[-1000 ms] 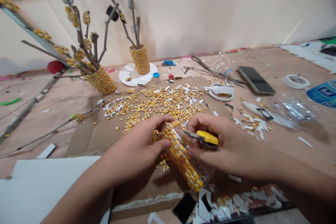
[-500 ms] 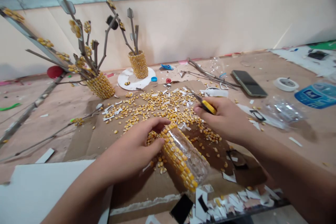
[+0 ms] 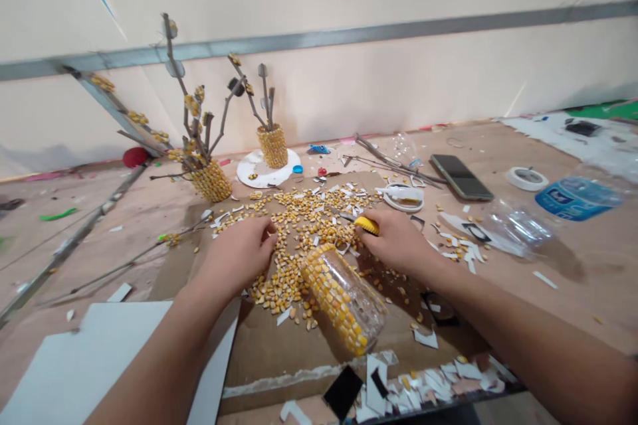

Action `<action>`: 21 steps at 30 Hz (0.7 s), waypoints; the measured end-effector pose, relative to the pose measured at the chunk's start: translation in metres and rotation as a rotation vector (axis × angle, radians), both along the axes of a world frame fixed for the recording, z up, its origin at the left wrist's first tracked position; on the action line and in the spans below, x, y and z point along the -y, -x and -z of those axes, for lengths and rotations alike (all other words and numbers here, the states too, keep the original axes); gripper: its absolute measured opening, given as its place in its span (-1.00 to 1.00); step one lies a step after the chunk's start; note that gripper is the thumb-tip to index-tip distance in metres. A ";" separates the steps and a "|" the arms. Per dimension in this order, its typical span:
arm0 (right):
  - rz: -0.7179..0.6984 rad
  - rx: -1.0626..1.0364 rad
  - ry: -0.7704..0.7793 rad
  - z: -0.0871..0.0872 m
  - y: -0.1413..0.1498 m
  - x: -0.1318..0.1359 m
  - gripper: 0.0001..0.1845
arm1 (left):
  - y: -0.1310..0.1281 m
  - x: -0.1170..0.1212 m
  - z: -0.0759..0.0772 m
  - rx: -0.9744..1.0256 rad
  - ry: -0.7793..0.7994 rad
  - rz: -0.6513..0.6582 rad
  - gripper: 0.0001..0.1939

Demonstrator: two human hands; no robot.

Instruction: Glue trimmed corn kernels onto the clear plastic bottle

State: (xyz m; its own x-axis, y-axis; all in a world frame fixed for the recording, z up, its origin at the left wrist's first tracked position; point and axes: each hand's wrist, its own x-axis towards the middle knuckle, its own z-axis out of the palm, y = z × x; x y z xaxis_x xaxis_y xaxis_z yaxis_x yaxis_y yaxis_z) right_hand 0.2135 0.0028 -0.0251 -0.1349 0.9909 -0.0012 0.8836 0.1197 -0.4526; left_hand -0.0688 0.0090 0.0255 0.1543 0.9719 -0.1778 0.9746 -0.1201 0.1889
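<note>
A clear plastic cylinder (image 3: pixel 353 292), partly covered with rows of yellow corn kernels, lies on its side on the cardboard in front of me. My left hand (image 3: pixel 242 251) is off it, to its left, fingers curled at the edge of the loose corn kernels (image 3: pixel 284 275); whatever they hold, if anything, is hidden. In my right hand (image 3: pixel 393 239) is a yellow-handled tool (image 3: pixel 367 224) with a thin dark pointed end directed left over the kernels. The hand rests low, just beyond the cylinder's right side.
Kernel-covered pots with twigs (image 3: pixel 212 180) stand at the back left, one on a white disc (image 3: pixel 249 169). Rightward lie a phone (image 3: pixel 461 177), a tape roll (image 3: pixel 527 178) and a cut plastic bottle (image 3: pixel 578 198). White board (image 3: pixel 100 352) is at left; paper scraps (image 3: pixel 438 382) line the front edge.
My left hand has let go of the cylinder and moved left to the loose kernels. My right hand, still holding the tool, has shifted slightly left and lower. The view has tilted up.
</note>
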 end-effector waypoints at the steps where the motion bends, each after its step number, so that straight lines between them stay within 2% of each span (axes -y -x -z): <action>1: -0.002 0.013 -0.007 0.001 0.000 -0.001 -0.82 | 0.002 -0.001 0.001 -0.018 -0.001 0.017 -0.78; 8: -0.005 0.043 -0.045 0.006 0.000 -0.001 -0.78 | 0.013 -0.004 0.004 0.038 -0.032 0.134 -0.79; 15: -0.013 0.039 -0.067 0.009 0.001 -0.001 -0.76 | 0.017 -0.007 0.011 0.068 0.040 0.236 -0.78; 21: -0.024 0.030 -0.076 0.005 0.000 0.000 -0.76 | 0.016 -0.004 0.005 0.051 0.032 0.260 -0.83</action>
